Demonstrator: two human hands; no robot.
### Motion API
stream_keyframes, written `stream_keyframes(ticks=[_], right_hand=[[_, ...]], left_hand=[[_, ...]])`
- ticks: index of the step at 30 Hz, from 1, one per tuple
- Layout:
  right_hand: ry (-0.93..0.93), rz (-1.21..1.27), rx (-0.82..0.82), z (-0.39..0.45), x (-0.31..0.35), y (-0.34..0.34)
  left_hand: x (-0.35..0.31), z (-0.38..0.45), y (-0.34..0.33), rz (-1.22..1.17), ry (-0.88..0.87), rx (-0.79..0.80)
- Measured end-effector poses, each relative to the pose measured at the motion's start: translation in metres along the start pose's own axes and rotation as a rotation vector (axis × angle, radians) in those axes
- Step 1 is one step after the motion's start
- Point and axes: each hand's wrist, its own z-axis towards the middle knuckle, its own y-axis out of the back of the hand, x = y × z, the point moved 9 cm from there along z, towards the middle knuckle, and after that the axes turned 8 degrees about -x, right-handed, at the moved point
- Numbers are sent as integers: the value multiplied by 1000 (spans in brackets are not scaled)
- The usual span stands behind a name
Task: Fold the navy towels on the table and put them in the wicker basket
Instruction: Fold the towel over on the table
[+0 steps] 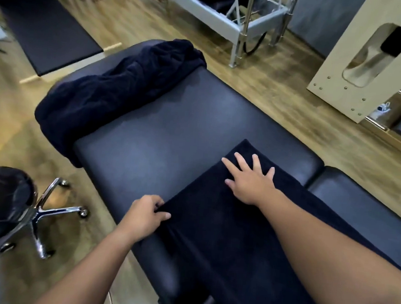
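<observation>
A navy towel [225, 227] lies flat as a long folded strip on the dark padded table [162, 135], running from the middle toward the near right. My left hand [143, 215] pinches the towel's left edge between thumb and fingers. My right hand [249, 180] rests flat on the towel's far end, fingers spread. A crumpled heap of more navy towels [118, 91] lies across the table's far left end and hangs over its edge. No wicker basket is in view.
A black stool on a chrome wheeled base [19, 212] stands on the wooden floor left of the table. A dark mat [48, 34] lies at the far left. A grey metal frame [227, 18] and a cream wooden panel [367, 61] stand beyond.
</observation>
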Motion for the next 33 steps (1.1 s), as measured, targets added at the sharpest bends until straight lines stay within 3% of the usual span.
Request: stream_keyframes(ticks=[4, 8, 11, 17, 20, 26, 33], right_hand=[[-34, -58, 37, 23, 0, 11], [44, -240, -51, 39, 6, 29], [96, -297, -194, 45, 11, 45], [104, -312, -289, 29, -2, 67], [95, -286, -376, 0, -27, 80], [47, -153, -506, -104, -110, 88], [30, -17, -545, -262, -224, 57]], left_hand=[[-20, -1, -7, 258, -125, 86], [-43, 0, -7, -6, -108, 141], [-54, -4, -11, -196, -100, 298], [-102, -39, -24, -347, -313, 521], [-122, -65, -40, -282, -370, 548], [-168, -142, -94, 97, -570, 471], [-224, -289, -194, 80, -677, 584]])
